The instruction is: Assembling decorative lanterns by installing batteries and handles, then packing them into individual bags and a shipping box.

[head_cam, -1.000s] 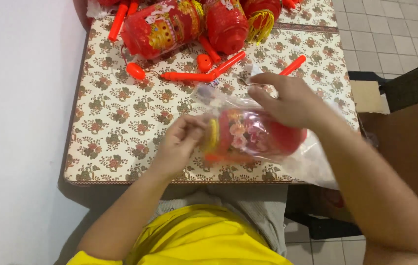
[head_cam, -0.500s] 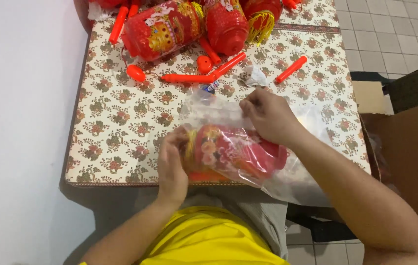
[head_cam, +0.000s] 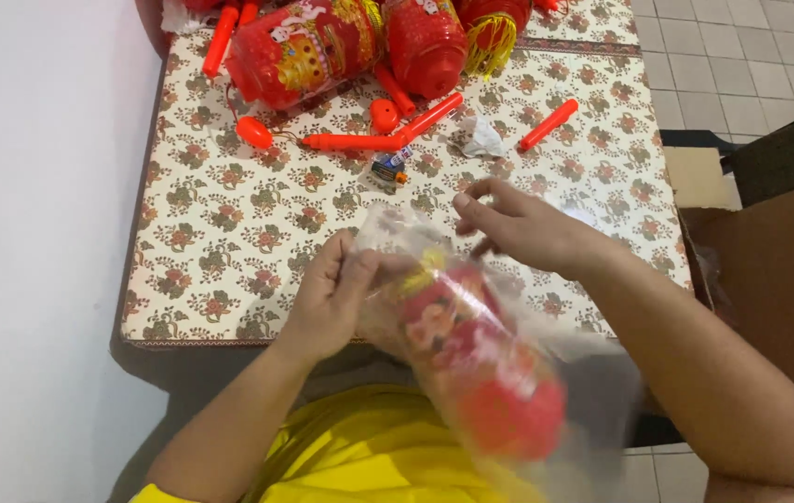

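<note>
Our left hand (head_cam: 332, 296) pinches the mouth of the clear bag (head_cam: 499, 363) to keep it steady; the red lantern (head_cam: 471, 359) sits inside, over our lap. Our right hand (head_cam: 522, 226) hovers open at the bag's top, gripping nothing. More lanterns (head_cam: 308, 47) and orange sticks (head_cam: 359, 142) crowd the table (head_cam: 229, 242).

We are seeing open floral tabletop (head_cam: 229, 233) lying ahead, while red lanterns (head_cam: 304, 47) and orange sticks (head_cam: 359, 142) are crowding its far end.

- Left hand (head_cam: 332, 296): forearm rising from below, fingers curled closed, thumb pressing inward.
- Right hand (head_cam: 522, 228): forearm angling in from the lower right, fingers loosely spread, nothing in its grip.
</note>
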